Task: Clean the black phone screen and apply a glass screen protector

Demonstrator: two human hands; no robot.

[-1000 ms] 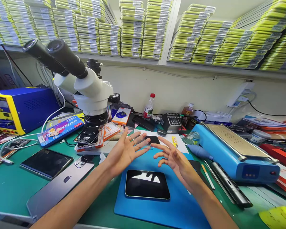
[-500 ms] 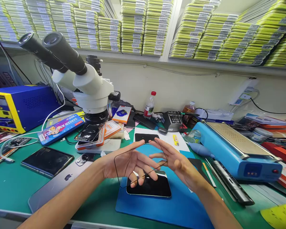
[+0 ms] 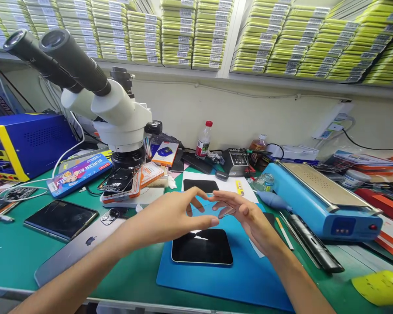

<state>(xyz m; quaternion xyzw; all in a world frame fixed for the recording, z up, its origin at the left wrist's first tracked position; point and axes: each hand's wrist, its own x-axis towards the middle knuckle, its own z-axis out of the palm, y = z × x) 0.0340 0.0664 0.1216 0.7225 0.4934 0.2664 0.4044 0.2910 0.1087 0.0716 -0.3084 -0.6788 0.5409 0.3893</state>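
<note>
Between my hands, above the mat, is a clear glass screen protector (image 3: 227,211) with a thin black border. It is tilted, and much of it is hidden behind my fingers. My left hand (image 3: 170,213) is curled at its left side, thumb pointing right and back of the hand towards me. On the other side my right hand (image 3: 250,216) has its fingertips at the glass. Below them a phone (image 3: 201,252) with a dark, shiny screen lies face up on the blue mat (image 3: 190,281). A second dark phone (image 3: 199,186) is behind the hands on white paper.
A microscope (image 3: 121,113) stands at the back left. To the left are a grey phone (image 3: 78,246), a black phone (image 3: 61,219) and a blue box (image 3: 80,174). On the right are a blue heating plate machine (image 3: 314,209), a blower bulb (image 3: 273,200) and tweezers (image 3: 299,240).
The screen protector has turned from facing me to a flatter tilt. My left hand has rolled over, from palm showing to back showing. The view has shifted slightly.
</note>
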